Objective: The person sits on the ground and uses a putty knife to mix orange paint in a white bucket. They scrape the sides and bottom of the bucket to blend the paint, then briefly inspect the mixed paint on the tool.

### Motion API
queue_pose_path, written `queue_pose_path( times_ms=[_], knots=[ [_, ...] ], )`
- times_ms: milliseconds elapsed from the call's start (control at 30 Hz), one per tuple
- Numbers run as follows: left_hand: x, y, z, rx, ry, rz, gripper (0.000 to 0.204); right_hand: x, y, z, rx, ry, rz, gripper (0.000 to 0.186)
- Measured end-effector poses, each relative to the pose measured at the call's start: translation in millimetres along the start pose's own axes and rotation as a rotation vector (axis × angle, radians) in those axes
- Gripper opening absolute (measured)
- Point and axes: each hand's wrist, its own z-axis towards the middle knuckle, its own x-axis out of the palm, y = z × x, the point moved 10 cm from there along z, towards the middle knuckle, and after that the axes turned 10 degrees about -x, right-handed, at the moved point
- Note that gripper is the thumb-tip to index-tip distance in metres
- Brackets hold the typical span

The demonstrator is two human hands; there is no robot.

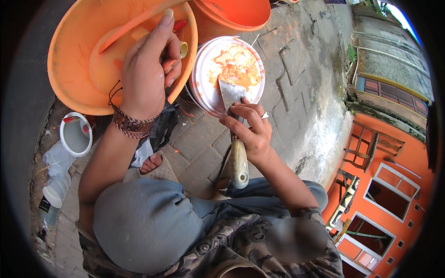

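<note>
My right hand (pixel 252 132) is closed around a putty knife (pixel 239 160) with a worn wooden handle. Its metal blade rests on a white bucket lid (pixel 204 69) smeared with wet orange paint (pixel 236 68). Over the rim of a large orange basin (pixel 60 88) is my left hand (pixel 147 74), its fingers curled in and the thumb raised. A small orange bit shows at those fingers, but I cannot make out what it is. Inside the basin lie a long orange-stained stick (pixel 134 25), a red piece (pixel 180 24) and a yellowish tube end (pixel 184 49).
A second orange tub (pixel 232 21) stands behind the lid. At the left are a white-rimmed container (pixel 76 134) and several clear plastic cups (pixel 58 171). A black plastic bag (pixel 164 127) lies by my foot on the paving (pixel 199 139). An orange building (pixel 343 176) rises at the right.
</note>
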Motion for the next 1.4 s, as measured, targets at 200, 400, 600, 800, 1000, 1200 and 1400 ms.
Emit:
queue_pose_path(
  times_ms=[200, 400, 600, 800, 1000, 1200, 1400],
  knots=[
    [-9.9, 1.4, -1.1, -0.027, -0.040, -0.084, 0.050, -19.4, 4.3, -0.4, 0.012, 0.045, 0.039, 0.032],
    [-3.9, 6.7, 3.0, -0.060, 0.022, -0.058, 0.049, -18.0, -35.1, 0.1, -0.061, 0.058, 0.045, 0.028],
    [-12.2, 12.5, -2.5, -0.130, -0.017, -0.096, 0.047, -32.3, -27.5, -25.8, -0.223, 0.241, 0.219, 0.027],
    [-6.9, 10.4, 6.0, -0.102, -0.066, -0.006, 0.036, -18.9, -33.8, -8.7, -0.433, 0.306, 0.311, 0.023],
    [-0.9, 1.6, 7.0, 0.003, -0.028, 0.008, 0.026, -24.7, -39.0, -34.2, -0.451, 0.340, 0.314, 0.020],
    [1.4, 1.8, 5.9, -0.037, -0.090, 0.025, 0.020, -20.9, -40.1, -9.4, -0.469, 0.311, 0.224, 0.025],
    [7.6, 3.5, 8.3, -0.018, -0.028, 0.092, 0.020, -18.1, -24.2, -28.0, -0.445, 0.351, 0.215, 0.027]
  ],
)
